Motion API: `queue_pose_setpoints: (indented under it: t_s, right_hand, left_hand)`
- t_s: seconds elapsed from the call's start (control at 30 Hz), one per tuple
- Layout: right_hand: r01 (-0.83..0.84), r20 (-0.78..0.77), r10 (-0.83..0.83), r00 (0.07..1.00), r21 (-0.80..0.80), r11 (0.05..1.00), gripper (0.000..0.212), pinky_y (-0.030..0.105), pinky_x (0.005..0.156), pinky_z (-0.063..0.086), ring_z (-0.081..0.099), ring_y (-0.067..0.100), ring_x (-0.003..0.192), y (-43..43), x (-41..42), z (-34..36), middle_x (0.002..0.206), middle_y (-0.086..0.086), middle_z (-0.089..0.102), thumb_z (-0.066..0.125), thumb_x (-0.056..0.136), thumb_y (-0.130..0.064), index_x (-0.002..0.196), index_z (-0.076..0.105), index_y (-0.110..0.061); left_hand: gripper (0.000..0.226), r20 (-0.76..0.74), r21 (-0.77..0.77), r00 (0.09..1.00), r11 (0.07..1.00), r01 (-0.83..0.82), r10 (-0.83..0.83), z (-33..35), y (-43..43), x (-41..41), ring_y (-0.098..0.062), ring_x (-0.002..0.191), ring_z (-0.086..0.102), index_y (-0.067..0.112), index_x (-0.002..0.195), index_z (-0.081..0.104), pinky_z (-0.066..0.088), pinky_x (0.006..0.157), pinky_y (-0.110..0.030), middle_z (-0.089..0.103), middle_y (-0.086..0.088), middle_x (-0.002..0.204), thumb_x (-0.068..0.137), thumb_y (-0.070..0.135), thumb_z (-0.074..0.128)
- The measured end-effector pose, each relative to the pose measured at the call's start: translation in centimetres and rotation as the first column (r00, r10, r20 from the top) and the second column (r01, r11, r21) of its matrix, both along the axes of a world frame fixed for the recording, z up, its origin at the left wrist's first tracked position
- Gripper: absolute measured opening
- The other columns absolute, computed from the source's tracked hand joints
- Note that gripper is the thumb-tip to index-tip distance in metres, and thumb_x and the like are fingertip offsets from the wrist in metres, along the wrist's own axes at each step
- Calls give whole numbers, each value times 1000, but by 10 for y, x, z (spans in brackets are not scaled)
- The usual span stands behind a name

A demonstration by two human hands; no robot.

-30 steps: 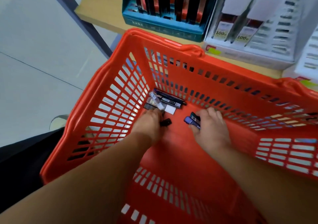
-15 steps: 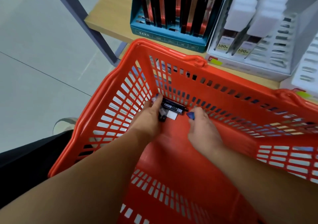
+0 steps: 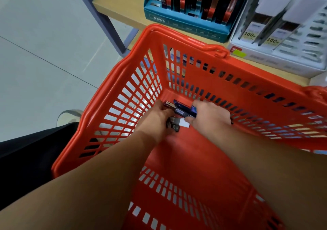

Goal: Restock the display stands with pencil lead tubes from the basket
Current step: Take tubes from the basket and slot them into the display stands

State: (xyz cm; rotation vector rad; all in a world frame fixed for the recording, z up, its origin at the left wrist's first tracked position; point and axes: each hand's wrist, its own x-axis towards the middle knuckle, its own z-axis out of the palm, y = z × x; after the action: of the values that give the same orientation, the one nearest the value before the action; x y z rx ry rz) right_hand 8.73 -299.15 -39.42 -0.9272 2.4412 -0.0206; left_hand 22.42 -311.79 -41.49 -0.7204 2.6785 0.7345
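1. Looks like the gathering step: both hands are down in the far left corner of the orange basket [image 3: 123, 95], scooping up the lead tubes [image 3: 184, 110].
2. Left hand [image 3: 155, 121] curls around a few dark tubes; right hand [image 3: 210, 117] pinches a blue one.
3. Next I'd guess: lift the bunch out and up to the stands [image 3: 185, 17] on the far shelf [image 3: 116, 5], without dropping any.
4. Tubes are small, flat, slick plastic. The basket is rigid slotted plastic.

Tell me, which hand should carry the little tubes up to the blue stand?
Probably the left hand. It lies on the pencil lead tubes in the orange basket, and the blue stand sits up on the left. The right hand touches them too, but farther from it.
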Motion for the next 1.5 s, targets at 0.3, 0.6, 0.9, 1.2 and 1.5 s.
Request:
queue_pose_setpoints:
  t_s: [0.3, 0.6, 0.9, 1.2, 1.5]
  right_hand:
    - [177, 213, -183, 960, 43, 983, 45, 40, 85, 51, 59, 28, 112, 44, 14, -22, 121, 3, 52, 69, 91, -55, 112, 51, -20]
    - [298, 236, -280, 931, -44, 954, 46, 35, 77, 45, 59, 25, 99, 43, 17, -28, 110, 4, 59, 78, 83, -53, 102, 55, -17]
    - [373, 329, -320, 889, -111, 921, 31, 29, 59, 40, 64, 24, 74, 43, 7, -16, 73, 2, 64, 81, 75, -38, 72, 58, -17]
    - [367, 242, -336, 910, -95, 925, 44, 41, 94, 51, 59, 34, 114, 35, 29, -23, 123, 13, 57, 65, 91, -37, 121, 52, -9]
    - [323, 230, -297, 927, -81, 943, 42, 46, 88, 51, 62, 41, 112, 35, 22, -20, 122, 18, 59, 55, 102, -42, 121, 45, -6]
  left_hand:
    - [64, 247, -10, 962, 993, -116, 115, 8, 14, -5, -16, 97, 56, 32, 106, 59, 53, 82, -36, 49, 7, 112, 61, 64, 90]
    - [61, 265, -4, 959, 994, -105, 102, 3, 23, -4, -17, 116, 51, 34, 128, 64, 52, 95, -39, 44, 4, 131, 77, 66, 78]
    - [23, 204, 84, 974, 989, -122, 103, 8, 24, -5, -19, 82, 56, 16, 108, 55, 41, 70, -31, 60, -2, 99, 102, 38, 55]
    - [19, 237, 356, 803, 721, -595, 546, 15, 15, 2, -15, 75, 63, 13, 111, 58, 44, 55, -25, 66, -6, 91, 103, 31, 55]
    - [20, 373, 651, 598, 259, -714, 710, 11, 22, -17, -33, 95, 76, 7, 118, 66, 66, 73, -45, 74, -18, 110, 103, 20, 63]
